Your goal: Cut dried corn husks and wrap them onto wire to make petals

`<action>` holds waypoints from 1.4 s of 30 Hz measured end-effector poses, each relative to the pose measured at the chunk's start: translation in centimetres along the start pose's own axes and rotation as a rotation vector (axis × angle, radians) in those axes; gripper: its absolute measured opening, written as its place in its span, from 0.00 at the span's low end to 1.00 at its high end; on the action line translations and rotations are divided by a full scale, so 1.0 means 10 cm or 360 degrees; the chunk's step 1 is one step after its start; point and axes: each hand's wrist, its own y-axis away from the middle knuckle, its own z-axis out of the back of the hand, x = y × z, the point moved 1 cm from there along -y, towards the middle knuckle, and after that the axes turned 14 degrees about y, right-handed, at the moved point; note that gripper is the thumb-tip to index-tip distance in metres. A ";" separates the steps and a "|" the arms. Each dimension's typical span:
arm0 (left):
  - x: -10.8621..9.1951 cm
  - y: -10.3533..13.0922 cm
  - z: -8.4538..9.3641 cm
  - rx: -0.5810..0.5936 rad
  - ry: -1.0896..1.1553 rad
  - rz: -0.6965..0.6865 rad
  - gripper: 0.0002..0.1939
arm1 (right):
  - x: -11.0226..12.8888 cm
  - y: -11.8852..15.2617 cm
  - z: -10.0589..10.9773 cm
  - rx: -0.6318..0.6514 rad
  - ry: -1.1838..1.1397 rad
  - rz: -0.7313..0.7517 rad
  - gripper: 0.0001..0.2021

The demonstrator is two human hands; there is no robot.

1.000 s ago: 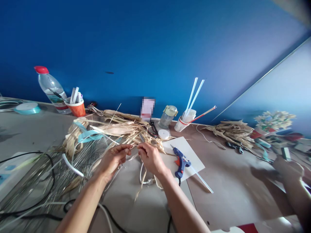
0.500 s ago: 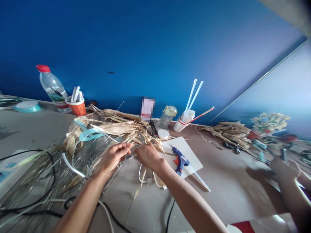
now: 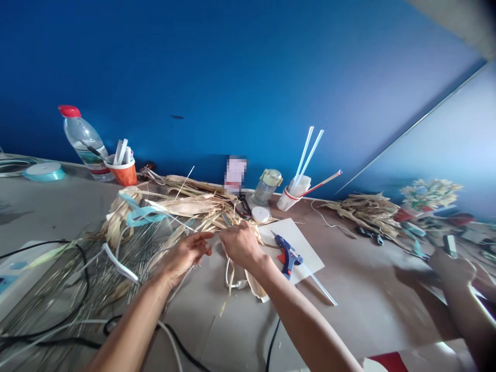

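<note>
My left hand is over the middle of the table, its index finger stretched toward my right hand and its thumb apart below; I see nothing held in it. Close beside it, my right hand is closed with its back to me. A thin strip of dried corn husk hangs below the right hand and appears to be held in it; the fingertips are hidden. Behind both hands lies a pile of dried corn husks. A blue glue gun rests on a white sheet to the right.
Thin wires spread at left beside a white box and black cables. An orange cup, a bottle, a glass jar and a cup of glue sticks line the wall. Another person's hands work at right.
The hanging husk strip has drawn up toward my hands and its lower end moved right. My left fingers have opened from a pinch. My right hand has shifted slightly right and up.
</note>
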 end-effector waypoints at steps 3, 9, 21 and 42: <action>0.02 0.00 0.00 0.0042 -0.0032 0.0049 0.24 | -0.06 0.00 0.03 -0.0014 -0.0033 -0.0010 0.09; 0.02 -0.01 -0.01 0.0044 -0.0169 0.0079 0.24 | -0.11 -0.04 0.16 0.0097 -0.0072 0.0051 0.10; 0.04 0.01 -0.03 -0.0060 -0.0228 0.0048 0.15 | -0.08 -0.10 0.34 0.0274 0.0149 0.0185 0.09; 0.09 -0.01 -0.14 0.0107 0.0821 0.0014 0.08 | 0.27 0.19 0.14 -0.0210 -0.2086 -0.0933 0.10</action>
